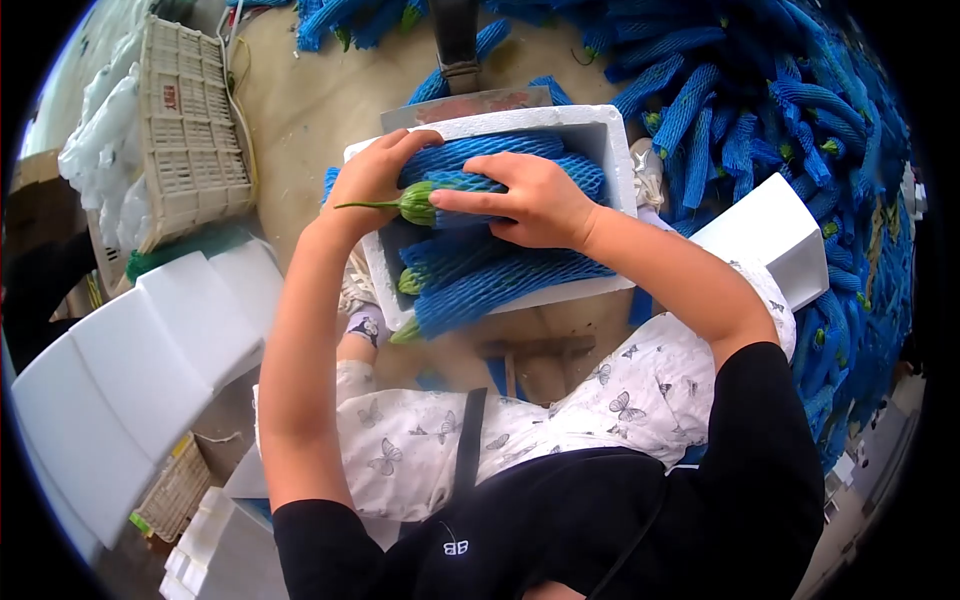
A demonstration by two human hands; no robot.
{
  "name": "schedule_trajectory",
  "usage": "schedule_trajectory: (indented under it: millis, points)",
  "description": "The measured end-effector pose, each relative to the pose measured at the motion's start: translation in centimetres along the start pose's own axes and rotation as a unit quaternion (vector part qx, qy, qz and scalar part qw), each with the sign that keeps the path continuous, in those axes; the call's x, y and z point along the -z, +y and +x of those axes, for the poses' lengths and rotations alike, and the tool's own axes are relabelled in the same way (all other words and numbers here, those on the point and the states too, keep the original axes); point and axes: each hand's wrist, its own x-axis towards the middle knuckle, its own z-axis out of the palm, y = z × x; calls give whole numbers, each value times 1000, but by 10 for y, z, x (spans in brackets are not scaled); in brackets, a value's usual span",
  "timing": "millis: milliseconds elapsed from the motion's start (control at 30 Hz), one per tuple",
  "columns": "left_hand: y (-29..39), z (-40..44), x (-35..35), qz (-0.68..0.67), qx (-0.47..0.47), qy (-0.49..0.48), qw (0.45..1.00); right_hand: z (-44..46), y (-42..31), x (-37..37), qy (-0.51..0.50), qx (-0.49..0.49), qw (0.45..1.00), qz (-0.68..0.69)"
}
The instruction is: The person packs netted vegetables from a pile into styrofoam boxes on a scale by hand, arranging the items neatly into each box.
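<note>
A long vegetable in a blue foam net sleeve (462, 217), with a green ribbed cap and thin stem (415, 203), lies across the top of a white foam box (625, 165). My right hand (540, 200) grips it from above, index finger reaching to the green cap. At the stem end, my left hand (378, 185) is curled around the vegetables by the box's left wall; its fingertips are partly hidden. Several more net-sleeved vegetables (515, 285) fill the box, two with green ends poking past its front left corner.
A large heap of net-sleeved vegetables (740, 130) spreads at right and behind. A metal plate on a post (470, 105) stands behind the box. White foam lids (130, 370) and a plastic crate (190, 130) are at left. Another white foam piece (765, 240) is beside my right arm.
</note>
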Motion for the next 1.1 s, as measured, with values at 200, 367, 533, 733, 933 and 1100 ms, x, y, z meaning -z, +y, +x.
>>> schedule_trajectory:
  millis: [200,367,533,733,933,1100]
  points:
    - [29,-17,-21,49,-54,49,996,8,16,78,272,-42,959,62]
    - [49,-27,-68,-29,-20,55,998,43,0,95,83,111,990,21]
    - [61,-39,-93,152,25,144,978,34,25,-5,-61,5,997,43]
    - [60,-47,-92,91,8,174,981,33,6,-9,-88,-16,994,-64]
    - [53,-45,-93,75,84,159,981,42,4,-43,-152,-33,978,-137]
    - [53,-38,-58,102,221,-58,968,-10,22,27,-74,-84,994,-3]
